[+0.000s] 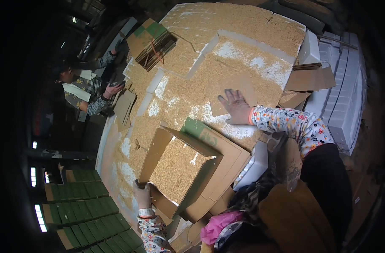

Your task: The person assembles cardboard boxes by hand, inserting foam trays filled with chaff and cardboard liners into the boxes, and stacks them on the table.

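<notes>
A gloved left hand of mine (pixel 143 195) grips the lower left edge of an open cardboard box (pixel 208 158). Inside the box lies a level fill of tan, husk-like grains (pixel 176 167), with bits of white at its edges. The box rests partly on flattened green-and-brown cartons (pixel 233 151). My right hand (pixel 235 107), also gloved, lies palm down with fingers spread on a flat cardboard sheet (pixel 243 83). That sheet lies on the grain-covered white foam surface, and whether my fingers hold its edge is not visible; they look spread and flat.
Across the table stands another person (pixel 81 85) beside cardboard pieces (pixel 124 107). A tied bundle of flat cartons (pixel 153 41) lies on the far left of the grain. Green boxes (pixel 85 208) are stacked at lower left. White foam boxes (pixel 344 91) and loose cardboard (pixel 311 79) are at right.
</notes>
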### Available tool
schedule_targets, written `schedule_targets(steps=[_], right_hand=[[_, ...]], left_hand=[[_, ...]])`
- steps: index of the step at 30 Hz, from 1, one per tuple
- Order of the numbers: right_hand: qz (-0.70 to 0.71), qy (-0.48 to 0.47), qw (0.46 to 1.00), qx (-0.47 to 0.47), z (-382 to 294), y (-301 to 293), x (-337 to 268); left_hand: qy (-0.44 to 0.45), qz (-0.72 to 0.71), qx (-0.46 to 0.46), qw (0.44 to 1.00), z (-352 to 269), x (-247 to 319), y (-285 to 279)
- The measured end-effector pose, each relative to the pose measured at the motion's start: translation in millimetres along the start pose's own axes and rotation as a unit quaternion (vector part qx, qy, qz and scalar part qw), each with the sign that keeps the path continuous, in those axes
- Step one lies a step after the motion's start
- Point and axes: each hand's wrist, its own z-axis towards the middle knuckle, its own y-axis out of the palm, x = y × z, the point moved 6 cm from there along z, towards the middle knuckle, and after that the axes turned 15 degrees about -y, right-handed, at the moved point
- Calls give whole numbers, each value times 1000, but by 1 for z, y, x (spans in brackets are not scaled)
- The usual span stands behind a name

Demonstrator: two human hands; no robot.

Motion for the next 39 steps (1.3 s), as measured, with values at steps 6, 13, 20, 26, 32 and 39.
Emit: schedule_targets(steps=[6,13,20,26,32,39], right_hand=[[-140,-22,969,-201,13,101,111],[-124,-8,974,190,85,-66,75],[-100,-634,765,44,12,-97,-290],[135,-472,823,-286,3,-41,-291],[110,-324,885,-316,19,-48,-282],[560,-23,815,-147,44,-52,-124]], left_hand=[[-9,92,58,994,-11,-5,-2],[-22,86,86,992,-6,-16,3],[204,-183,186,944,-48,79,-101],[170,441,-127,872,-119,27,49],[216,126,-286,925,-104,56,37],[-151,-553,-133,808,-78,-86,38]])
